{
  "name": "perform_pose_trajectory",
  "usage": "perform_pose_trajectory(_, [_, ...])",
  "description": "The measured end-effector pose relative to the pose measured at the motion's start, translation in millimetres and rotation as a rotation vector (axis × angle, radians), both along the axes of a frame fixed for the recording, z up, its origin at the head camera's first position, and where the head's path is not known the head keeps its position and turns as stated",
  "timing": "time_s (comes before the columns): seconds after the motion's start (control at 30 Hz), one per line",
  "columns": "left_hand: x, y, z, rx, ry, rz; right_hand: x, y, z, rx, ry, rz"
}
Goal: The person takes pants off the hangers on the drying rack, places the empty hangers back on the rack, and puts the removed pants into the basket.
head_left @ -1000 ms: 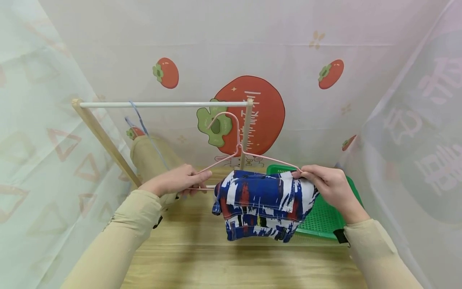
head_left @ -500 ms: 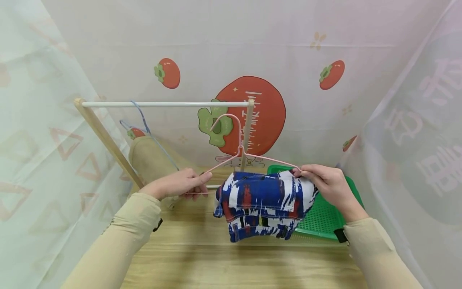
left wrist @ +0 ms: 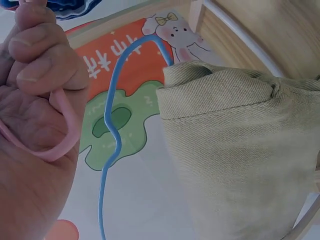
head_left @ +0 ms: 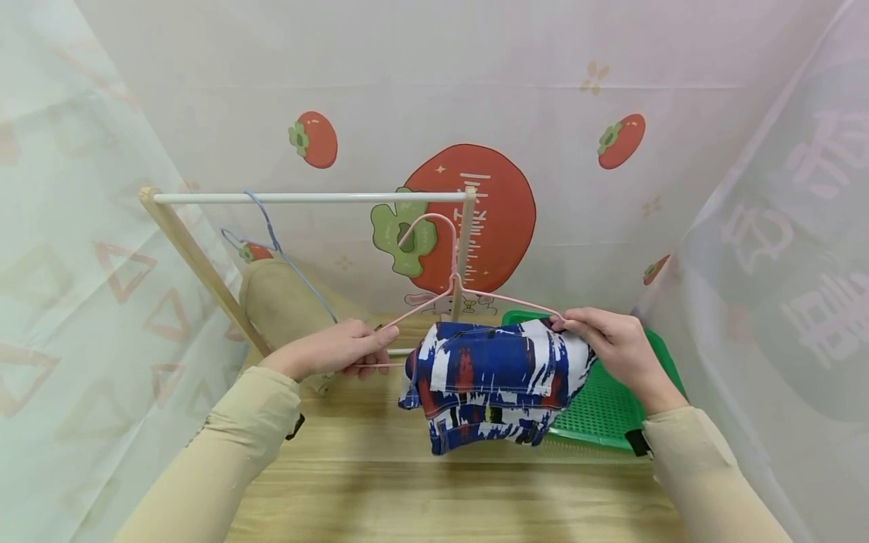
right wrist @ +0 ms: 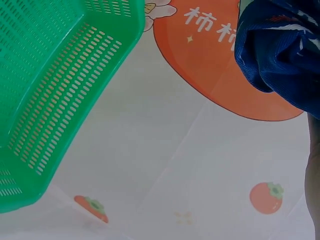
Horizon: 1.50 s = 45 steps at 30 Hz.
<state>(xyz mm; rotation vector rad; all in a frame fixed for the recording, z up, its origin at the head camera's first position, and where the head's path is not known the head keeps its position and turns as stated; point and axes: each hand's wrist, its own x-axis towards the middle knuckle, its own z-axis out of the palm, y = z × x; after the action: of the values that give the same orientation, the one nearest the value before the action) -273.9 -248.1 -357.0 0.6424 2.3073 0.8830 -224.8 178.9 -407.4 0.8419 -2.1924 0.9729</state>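
In the head view, a pink hanger is held up in front of the rack with its hook upward. Blue, white and red patterned trousers drape folded over its lower bar, towards the right end. My left hand grips the hanger's left end; the left wrist view shows curled fingers round the pink loop. My right hand pinches the hanger's right corner together with the cloth's edge. Only the edge of that hand enters the right wrist view, beside dark blue cloth.
A small rack with a white rail and wooden posts stands at the back left. From it hangs a blue hanger carrying beige trousers, close to my left hand. A green basket sits on the wooden table behind the patterned trousers.
The blue hanger and beige trousers have swung a little to the left on the rail. The pink hanger's hook has shifted slightly right. Both hands keep their hold.
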Motion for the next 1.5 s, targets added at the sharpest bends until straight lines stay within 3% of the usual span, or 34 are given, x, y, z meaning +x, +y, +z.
perform_pose_trajectory(0.37, [-2.4,-1,-7.1,0.046,0.039,-0.001,-0.6,-1,-6.1,0.006,-0.084,-0.070])
perform_pose_trajectory(0.67, [3.8,5,-9.0,0.107,0.171,-0.032,-0.8,2,-8.6,0.016,-0.188,-0.182])
perform_pose_trajectory(0.83, [9.3,8,-10.9,0.094,0.292,-0.044,-3.6,2,-9.7,0.046,-0.217,-0.236])
perform_pose_trajectory(1.0, [16.6,12,-11.3,0.085,0.362,-0.019,-7.7,1,-12.5,0.069,-0.229,-0.272])
perform_pose_trajectory(1.5, [41.7,28,2.7,0.112,0.369,0.102,-16.1,-12,-15.6,0.026,-0.248,-0.394])
